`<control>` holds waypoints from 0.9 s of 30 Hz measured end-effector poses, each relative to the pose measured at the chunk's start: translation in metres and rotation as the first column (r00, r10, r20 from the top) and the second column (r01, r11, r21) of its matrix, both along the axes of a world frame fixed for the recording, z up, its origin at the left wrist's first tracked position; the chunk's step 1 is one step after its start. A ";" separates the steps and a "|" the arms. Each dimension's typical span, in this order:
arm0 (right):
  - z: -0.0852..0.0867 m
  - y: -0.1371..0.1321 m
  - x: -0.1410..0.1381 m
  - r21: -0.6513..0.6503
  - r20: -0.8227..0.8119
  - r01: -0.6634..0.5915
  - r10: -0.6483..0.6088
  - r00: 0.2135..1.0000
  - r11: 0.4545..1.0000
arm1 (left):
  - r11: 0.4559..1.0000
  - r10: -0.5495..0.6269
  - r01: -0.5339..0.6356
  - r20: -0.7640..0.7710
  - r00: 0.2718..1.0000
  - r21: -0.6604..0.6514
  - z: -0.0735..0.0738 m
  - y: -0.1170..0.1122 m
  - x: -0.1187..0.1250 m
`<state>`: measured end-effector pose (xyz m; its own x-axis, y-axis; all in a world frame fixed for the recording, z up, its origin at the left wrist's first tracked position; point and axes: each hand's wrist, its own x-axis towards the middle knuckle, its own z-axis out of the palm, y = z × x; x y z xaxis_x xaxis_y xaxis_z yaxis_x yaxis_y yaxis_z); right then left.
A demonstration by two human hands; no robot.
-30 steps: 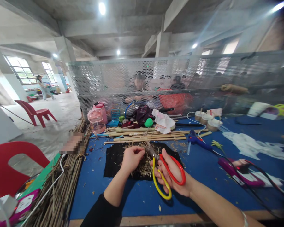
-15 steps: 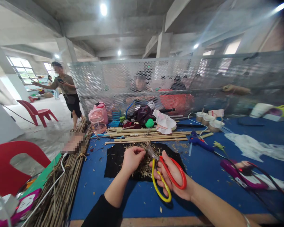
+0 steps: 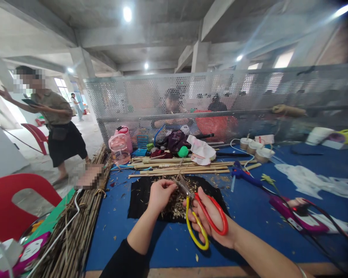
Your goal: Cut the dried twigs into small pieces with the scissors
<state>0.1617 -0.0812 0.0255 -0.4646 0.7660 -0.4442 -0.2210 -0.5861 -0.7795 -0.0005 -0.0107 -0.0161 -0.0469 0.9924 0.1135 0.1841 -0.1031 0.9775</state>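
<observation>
My right hand (image 3: 204, 220) holds a pair of scissors (image 3: 199, 210) with one red and one yellow handle. Its blades point up and left, slightly parted, close to the fingertips of my left hand (image 3: 161, 196). Those fingertips are pinched together; whatever they hold is too small and too hidden to make out. Beneath both hands lies a black cloth (image 3: 139, 199), strewn with a heap of pale dry clippings (image 3: 178, 208).
Bamboo sticks (image 3: 182, 170) lie behind the cloth on the blue table (image 3: 110, 239). A bundle of twigs (image 3: 78, 231) runs along the left edge. A purple device (image 3: 292, 214) with cords sits at right. A perforated metal screen (image 3: 139, 96) closes off the back.
The scissor blades and my left fingertips have shifted slightly left. At the left, a walking person has come closer and moved further left, one arm raised.
</observation>
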 end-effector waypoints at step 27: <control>-0.001 -0.008 0.007 0.096 -0.113 0.052 -0.041 0.993 0.994 | 0.967 0.191 -0.004 0.722 0.665 -0.253 0.020 0.008 -0.018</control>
